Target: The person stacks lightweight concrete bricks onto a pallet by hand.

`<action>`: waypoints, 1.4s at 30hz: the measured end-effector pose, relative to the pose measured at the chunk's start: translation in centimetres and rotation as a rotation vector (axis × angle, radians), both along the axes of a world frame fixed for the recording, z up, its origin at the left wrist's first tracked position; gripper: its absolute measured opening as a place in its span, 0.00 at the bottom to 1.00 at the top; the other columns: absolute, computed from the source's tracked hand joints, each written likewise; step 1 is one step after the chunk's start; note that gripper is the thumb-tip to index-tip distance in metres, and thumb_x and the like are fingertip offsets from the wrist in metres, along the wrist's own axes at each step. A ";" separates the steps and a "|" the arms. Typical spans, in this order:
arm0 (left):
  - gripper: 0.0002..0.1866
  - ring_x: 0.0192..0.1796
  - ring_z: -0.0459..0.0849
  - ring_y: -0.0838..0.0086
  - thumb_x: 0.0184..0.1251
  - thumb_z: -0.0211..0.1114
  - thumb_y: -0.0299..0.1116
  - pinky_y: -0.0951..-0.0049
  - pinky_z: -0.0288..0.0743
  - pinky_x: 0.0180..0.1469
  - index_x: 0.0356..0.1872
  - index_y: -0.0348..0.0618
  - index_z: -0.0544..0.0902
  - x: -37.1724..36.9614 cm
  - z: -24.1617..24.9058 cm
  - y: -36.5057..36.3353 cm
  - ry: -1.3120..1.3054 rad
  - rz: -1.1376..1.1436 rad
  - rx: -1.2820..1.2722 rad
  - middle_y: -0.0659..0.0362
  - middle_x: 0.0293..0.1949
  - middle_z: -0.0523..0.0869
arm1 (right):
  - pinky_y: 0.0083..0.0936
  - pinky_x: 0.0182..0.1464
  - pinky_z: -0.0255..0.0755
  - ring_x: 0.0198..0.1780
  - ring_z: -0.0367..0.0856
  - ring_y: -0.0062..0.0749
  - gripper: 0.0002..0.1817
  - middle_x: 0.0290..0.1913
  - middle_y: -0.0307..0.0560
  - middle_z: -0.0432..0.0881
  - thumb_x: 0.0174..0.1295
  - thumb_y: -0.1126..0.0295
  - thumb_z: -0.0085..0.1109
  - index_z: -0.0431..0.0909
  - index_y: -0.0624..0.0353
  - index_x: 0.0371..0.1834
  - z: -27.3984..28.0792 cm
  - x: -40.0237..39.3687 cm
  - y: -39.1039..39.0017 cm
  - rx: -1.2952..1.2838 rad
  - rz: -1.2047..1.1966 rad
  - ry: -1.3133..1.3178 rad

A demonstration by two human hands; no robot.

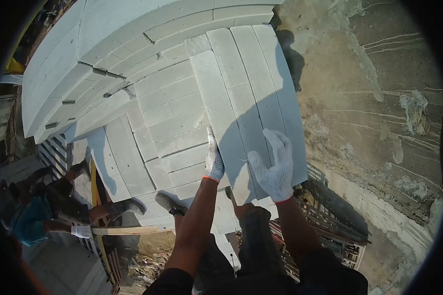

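My left hand (214,158), in a white knitted glove with a red cuff, lies with its fingers straight along the left side of a long pale concrete block (206,81). My right hand (274,169), gloved the same way, is over the shaded near part of the neighbouring blocks (255,115), its thumb and fingers apart. These long blocks lie side by side in a raised row. Left of them, a lower layer of blocks (174,115) is packed tightly, with narrow gaps between some. My shadow falls across the row.
A higher stack of blocks (147,22) rises at the far side. Stained concrete (359,83) extends to the right. Another person (34,216) in a blue top is at lower left, a gloved hand by a wooden plank (130,230). Slatted metal frames (325,223) show below the blocks.
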State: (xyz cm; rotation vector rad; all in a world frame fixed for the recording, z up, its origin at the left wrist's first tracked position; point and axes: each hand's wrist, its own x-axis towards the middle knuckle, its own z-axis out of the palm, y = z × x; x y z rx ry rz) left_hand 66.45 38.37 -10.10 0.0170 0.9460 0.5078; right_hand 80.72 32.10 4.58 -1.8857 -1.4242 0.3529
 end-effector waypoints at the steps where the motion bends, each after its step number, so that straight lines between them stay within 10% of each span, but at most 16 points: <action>1: 0.37 0.67 0.69 0.62 0.76 0.35 0.63 0.63 0.65 0.68 0.74 0.45 0.59 -0.4 -1.6 -0.2 0.003 0.001 0.005 0.55 0.70 0.66 | 0.44 0.64 0.65 0.61 0.71 0.53 0.32 0.58 0.61 0.74 0.58 0.58 0.66 0.70 0.65 0.62 -0.9 3.0 -1.9 -0.124 -0.206 -0.035; 4: 0.40 0.78 0.51 0.61 0.75 0.33 0.66 0.60 0.47 0.77 0.79 0.51 0.44 -2.0 -2.6 -3.1 0.148 -0.054 0.423 0.52 0.78 0.49 | 0.43 0.67 0.61 0.64 0.68 0.54 0.33 0.61 0.63 0.71 0.63 0.53 0.62 0.68 0.67 0.64 -5.2 12.2 -6.5 -0.474 -0.617 -0.067; 7: 0.42 0.80 0.44 0.57 0.73 0.36 0.67 0.55 0.40 0.78 0.79 0.51 0.43 -4.9 -2.5 -9.8 0.336 -0.047 0.221 0.49 0.79 0.45 | 0.42 0.67 0.61 0.66 0.66 0.54 0.36 0.64 0.64 0.69 0.63 0.51 0.61 0.67 0.68 0.65 -6.8 14.9 -6.6 -0.516 -0.636 0.145; 12: 0.42 0.68 0.71 0.53 0.69 0.54 0.62 0.53 0.66 0.65 0.72 0.41 0.60 -12.3 -1.0 -21.6 0.588 -0.108 -0.393 0.46 0.71 0.66 | 0.43 0.67 0.61 0.65 0.68 0.54 0.34 0.63 0.62 0.70 0.62 0.55 0.64 0.67 0.66 0.65 -2.2 6.3 0.0 -0.345 -0.352 -0.137; 23: 0.36 0.59 0.75 0.68 0.69 0.58 0.58 0.64 0.69 0.60 0.68 0.42 0.69 -35.0 3.4 -18.9 0.615 0.059 -0.020 0.57 0.59 0.78 | 0.40 0.63 0.67 0.59 0.73 0.50 0.29 0.56 0.58 0.74 0.56 0.68 0.68 0.71 0.64 0.61 1.2 -26.5 9.0 -0.288 0.559 0.061; 31: 0.35 0.62 0.77 0.57 0.71 0.50 0.59 0.64 0.67 0.65 0.63 0.37 0.76 -53.1 7.2 -24.2 0.892 0.292 -0.167 0.46 0.59 0.81 | 0.35 0.60 0.70 0.56 0.77 0.44 0.29 0.53 0.57 0.78 0.58 0.62 0.68 0.72 0.66 0.60 4.6 -50.0 9.6 -0.521 0.856 0.308; 42: 0.34 0.63 0.77 0.52 0.70 0.49 0.60 0.61 0.68 0.65 0.58 0.39 0.80 -60.0 12.3 -31.2 1.104 0.169 -0.268 0.44 0.57 0.82 | 0.28 0.44 0.78 0.47 0.82 0.32 0.31 0.48 0.54 0.83 0.58 0.58 0.69 0.73 0.66 0.60 9.7 -53.4 7.1 -0.783 1.193 0.118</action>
